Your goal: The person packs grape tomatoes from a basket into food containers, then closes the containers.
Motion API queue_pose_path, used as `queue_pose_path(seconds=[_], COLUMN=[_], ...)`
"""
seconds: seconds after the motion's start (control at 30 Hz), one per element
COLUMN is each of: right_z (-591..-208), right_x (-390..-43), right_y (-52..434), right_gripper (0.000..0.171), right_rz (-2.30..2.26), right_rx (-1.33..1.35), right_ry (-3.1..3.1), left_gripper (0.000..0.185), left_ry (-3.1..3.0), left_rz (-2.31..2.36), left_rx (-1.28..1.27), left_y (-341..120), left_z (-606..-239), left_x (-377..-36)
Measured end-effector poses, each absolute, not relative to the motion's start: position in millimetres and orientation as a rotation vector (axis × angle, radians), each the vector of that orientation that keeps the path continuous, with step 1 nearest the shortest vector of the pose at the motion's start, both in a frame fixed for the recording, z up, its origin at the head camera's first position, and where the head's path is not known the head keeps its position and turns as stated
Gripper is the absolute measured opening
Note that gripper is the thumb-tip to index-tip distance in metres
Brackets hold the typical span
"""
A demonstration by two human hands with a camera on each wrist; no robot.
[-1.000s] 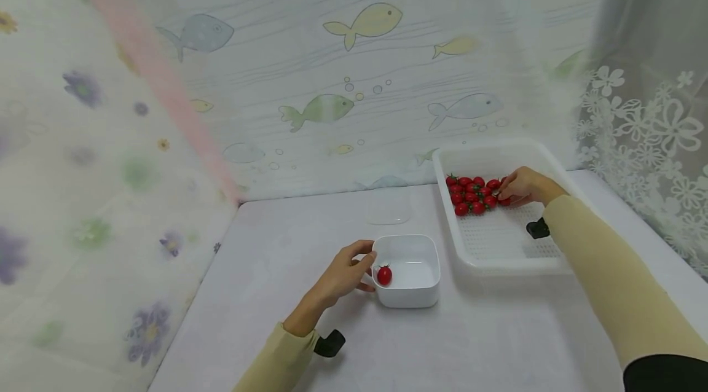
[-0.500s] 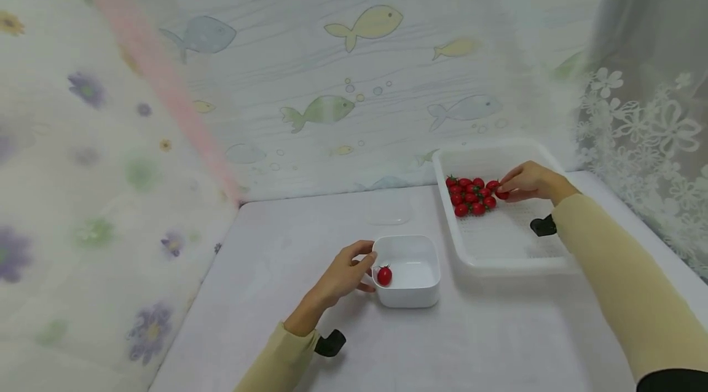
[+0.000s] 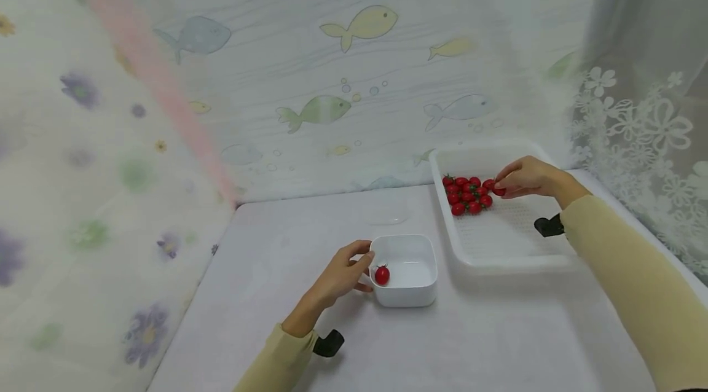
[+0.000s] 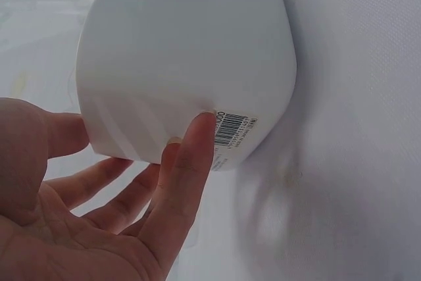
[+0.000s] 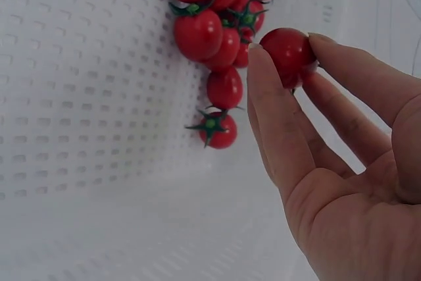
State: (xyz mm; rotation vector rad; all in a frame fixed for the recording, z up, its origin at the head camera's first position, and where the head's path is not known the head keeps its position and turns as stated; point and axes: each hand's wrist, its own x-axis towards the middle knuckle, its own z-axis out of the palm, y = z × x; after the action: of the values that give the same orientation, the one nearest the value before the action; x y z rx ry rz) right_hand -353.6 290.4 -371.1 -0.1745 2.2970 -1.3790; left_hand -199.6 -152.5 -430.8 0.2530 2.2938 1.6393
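In the head view my left hand (image 3: 343, 272) is at the left side of a small white square box (image 3: 406, 297). Its fingertips touch the outer wall, near a barcode label (image 4: 231, 129) in the left wrist view, and the thumb is at the rim. One cherry tomato (image 3: 382, 275) lies inside the box. My right hand (image 3: 528, 178) pinches another cherry tomato (image 5: 288, 54) between thumb and fingertips, just over the white perforated basket (image 3: 514, 266). Several cherry tomatoes (image 3: 467, 195), some with green stems, lie clustered at the basket's left side.
A faint clear lid-like piece (image 3: 387, 220) lies behind the box on the white-covered table (image 3: 310, 232). Fish-print sheeting (image 3: 332, 72) hangs behind, with flower-print sheeting (image 3: 110, 195) on the left. A lace curtain (image 3: 658, 128) hangs to the right of the basket.
My right hand has lifted a cherry tomato away from the basket's floor, moving up and slightly back. The left hand and the box have stayed in place.
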Motion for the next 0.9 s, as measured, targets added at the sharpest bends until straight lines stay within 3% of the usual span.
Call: queue_pose_path(seconds=[0.9], right_z=[-330.7], right_x=[-324.5], right_y=[266.8], right_gripper=[0.046], right_rz=[-1.405], right_rx=[-0.327], right_ry=[2.295], left_gripper=[0.042], left_ry=[2.291], left_rz=[1.646], left_rx=[0.273], left_y=[-153.2], left_z=[-431.0], left_x=[-198.7])
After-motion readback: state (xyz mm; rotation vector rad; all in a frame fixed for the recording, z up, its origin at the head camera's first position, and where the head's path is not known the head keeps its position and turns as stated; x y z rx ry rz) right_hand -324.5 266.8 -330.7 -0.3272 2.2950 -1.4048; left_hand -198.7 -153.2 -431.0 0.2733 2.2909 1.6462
